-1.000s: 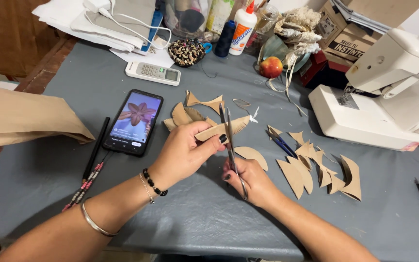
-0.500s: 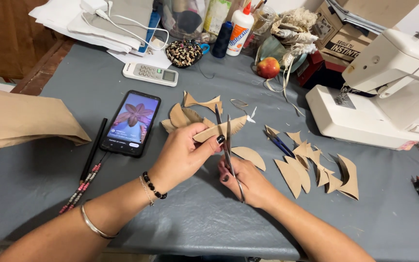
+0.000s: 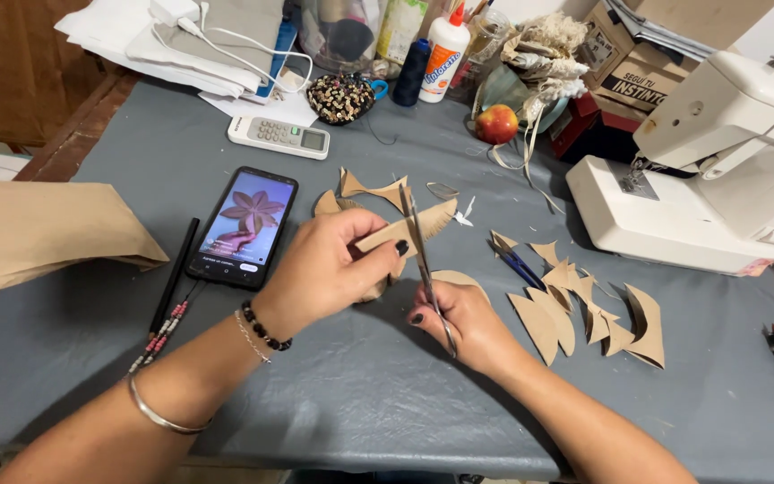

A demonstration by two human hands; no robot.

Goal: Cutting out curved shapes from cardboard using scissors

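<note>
Head view: left hand (image 3: 320,273) pinches tan leaf-shaped paper piece (image 3: 405,231), long axis up-right; right hand (image 3: 463,323) grips steel scissors (image 3: 425,264), blades crossing it.

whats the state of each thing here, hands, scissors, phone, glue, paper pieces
left hand: pinching a brown paper petal
right hand: closed on the scissors
scissors: blades at the petal's edge, nearly shut
phone: flat on the table, screen lit, showing a flower
glue bottle: upright, cap on
cut pieces: lying loose right of the hands
pencil: lying flat, untouched
</note>
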